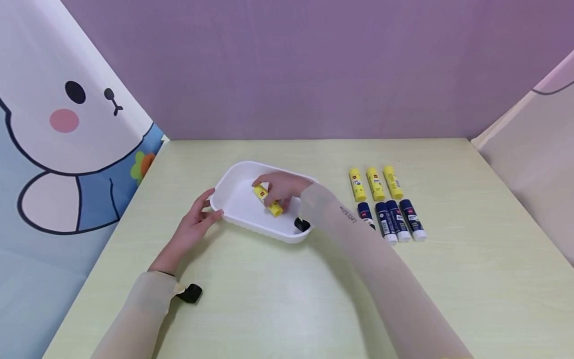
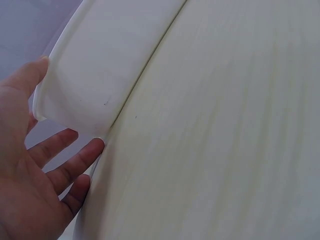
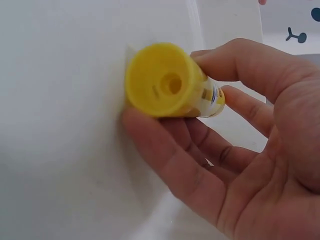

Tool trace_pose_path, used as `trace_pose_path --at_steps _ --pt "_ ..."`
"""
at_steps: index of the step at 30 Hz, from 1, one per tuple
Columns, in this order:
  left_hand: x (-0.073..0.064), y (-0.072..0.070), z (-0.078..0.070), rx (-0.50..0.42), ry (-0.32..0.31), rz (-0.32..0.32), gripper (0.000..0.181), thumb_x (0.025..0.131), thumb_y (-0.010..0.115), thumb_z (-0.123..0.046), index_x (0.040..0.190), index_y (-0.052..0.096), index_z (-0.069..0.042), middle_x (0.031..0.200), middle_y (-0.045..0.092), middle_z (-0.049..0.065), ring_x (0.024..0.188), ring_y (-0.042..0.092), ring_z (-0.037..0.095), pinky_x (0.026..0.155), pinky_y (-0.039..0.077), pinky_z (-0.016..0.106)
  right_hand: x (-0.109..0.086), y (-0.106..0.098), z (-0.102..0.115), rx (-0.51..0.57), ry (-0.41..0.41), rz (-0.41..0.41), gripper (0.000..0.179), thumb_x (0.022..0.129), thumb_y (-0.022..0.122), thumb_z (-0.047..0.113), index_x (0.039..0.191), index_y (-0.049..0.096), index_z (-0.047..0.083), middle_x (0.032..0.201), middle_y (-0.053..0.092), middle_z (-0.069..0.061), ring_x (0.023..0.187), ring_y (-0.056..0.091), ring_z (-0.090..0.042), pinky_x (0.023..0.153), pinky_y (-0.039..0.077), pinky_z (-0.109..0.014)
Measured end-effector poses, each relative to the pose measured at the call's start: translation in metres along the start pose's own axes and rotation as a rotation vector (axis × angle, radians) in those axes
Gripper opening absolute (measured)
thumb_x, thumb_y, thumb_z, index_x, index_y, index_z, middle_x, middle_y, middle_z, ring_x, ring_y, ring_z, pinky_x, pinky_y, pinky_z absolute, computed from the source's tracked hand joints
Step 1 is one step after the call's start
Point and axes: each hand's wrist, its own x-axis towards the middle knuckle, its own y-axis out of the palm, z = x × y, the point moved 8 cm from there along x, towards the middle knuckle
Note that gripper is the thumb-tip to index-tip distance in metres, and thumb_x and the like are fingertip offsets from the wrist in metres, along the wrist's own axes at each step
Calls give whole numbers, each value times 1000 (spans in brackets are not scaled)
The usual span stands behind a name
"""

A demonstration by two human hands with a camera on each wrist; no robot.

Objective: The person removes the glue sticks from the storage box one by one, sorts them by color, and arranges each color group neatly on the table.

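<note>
A white plastic tray [image 1: 242, 199] sits on the table at a slant. My left hand [image 1: 194, 223] holds its left corner, thumb at the near side and index finger at the left end; in the left wrist view the other fingers [image 2: 65, 177] spread below the rim. Inside the tray, my right hand [image 1: 284, 185] grips a yellow glue stick [image 1: 276, 209] between thumb and fingers. Its hollow round end [image 3: 150, 80] faces the camera in the right wrist view, close over the tray floor. Part of its label is covered by the fingers.
Right of the tray, three yellow glue sticks [image 1: 375, 183] lie in a row. Several navy glue sticks with white ends [image 1: 397, 219] lie just nearer, one partly hidden by the right sleeve. A purple wall [image 1: 314, 70] stands behind the table, a cartoon-printed cloth [image 1: 54, 199] at left.
</note>
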Motion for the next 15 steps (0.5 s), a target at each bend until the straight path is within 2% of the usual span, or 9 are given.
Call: trace_pose_path --at_steps 8,15 --pt "0 0 0 8 -1 -1 68 103 58 -22 159 20 -17 142 47 23 106 59 38 87 45 38 -2 -1 1 -43 -5 -6 65 86 72 8 143 50 31 117 53 -13 70 64 -22 64 57 -35" --pt "0 0 -1 9 0 3 68 103 58 -22 159 20 -17 142 47 23 106 59 38 87 45 38 -12 -12 10 14 -26 -12 65 88 69 6 145 49 30 120 50 -13 86 63 -23 66 58 -37"
